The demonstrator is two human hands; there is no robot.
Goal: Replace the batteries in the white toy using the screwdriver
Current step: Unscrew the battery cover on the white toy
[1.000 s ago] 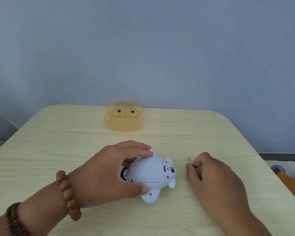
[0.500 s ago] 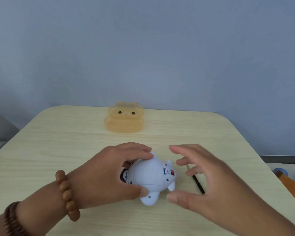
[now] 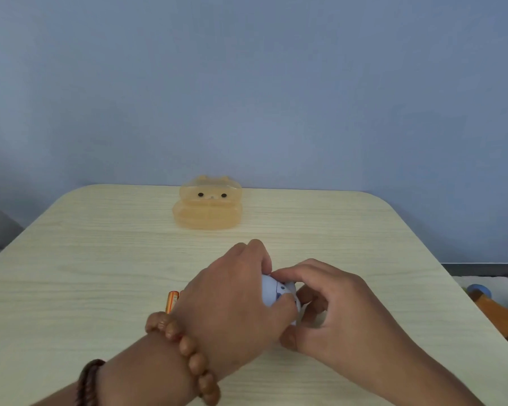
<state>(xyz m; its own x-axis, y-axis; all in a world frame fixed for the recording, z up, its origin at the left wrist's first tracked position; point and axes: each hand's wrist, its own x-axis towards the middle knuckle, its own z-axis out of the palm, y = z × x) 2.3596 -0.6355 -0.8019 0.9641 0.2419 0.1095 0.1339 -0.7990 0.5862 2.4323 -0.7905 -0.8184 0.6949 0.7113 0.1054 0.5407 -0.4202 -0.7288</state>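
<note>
The white toy (image 3: 272, 293) is near the table's front middle, mostly covered by both hands; only a rounded pale patch shows between them. My left hand (image 3: 232, 300) wraps over it from the left, a bead bracelet on the wrist. My right hand (image 3: 329, 312) grips it from the right, fingers curled around its end. An orange battery (image 3: 170, 301) lies on the table just left of my left hand, partly hidden. The screwdriver is hidden behind my right hand.
A translucent orange bear-shaped box (image 3: 207, 205) stands at the back middle of the light wooden table (image 3: 85, 259). Blue and orange toys (image 3: 493, 309) lie on the floor past the table's right edge.
My right hand let go of the thin screwdriver on the table and moved left onto the toy. Both hands now hold the toy, which has shifted right. The orange battery has come into view.
</note>
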